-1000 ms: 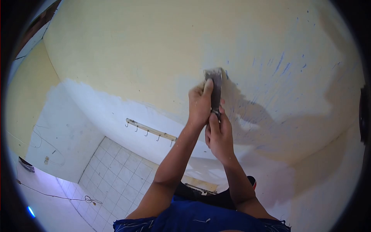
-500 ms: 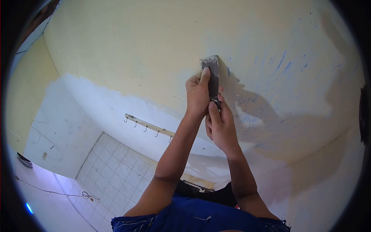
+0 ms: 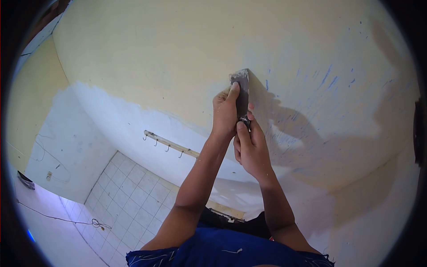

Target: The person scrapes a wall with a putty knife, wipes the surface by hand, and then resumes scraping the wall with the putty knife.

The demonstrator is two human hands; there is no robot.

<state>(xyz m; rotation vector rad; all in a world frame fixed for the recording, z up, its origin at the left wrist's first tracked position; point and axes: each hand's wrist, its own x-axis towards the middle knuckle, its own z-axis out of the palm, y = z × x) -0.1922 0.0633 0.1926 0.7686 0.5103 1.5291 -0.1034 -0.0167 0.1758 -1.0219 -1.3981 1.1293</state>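
A putty knife (image 3: 242, 95) with a long grey blade, whitish and crusted at its wide tip, is held up against the yellowish wall (image 3: 187, 49). My left hand (image 3: 226, 109) grips the blade from the left, its thumb lying flat along the metal. Lower down, my right hand (image 3: 251, 144) is closed round the dark handle, mostly hidden by the fingers. The blade's tip appears to touch the wall. Right of the blade, the wall carries pale smears and blue streaks (image 3: 327, 75), with the shadow of my hands across it.
A wooden hook rail (image 3: 171, 144) is fixed to the white lower wall at left. White floor tiles (image 3: 129, 196) lie below it. A looped cable (image 3: 95, 223) is at lower left, near a wall socket (image 3: 49, 176). A dark object (image 3: 418, 133) stands at the right edge.
Both hands and the putty knife have shifted slightly down and left in view. The grip stays the same, and the camera view has moved a little.
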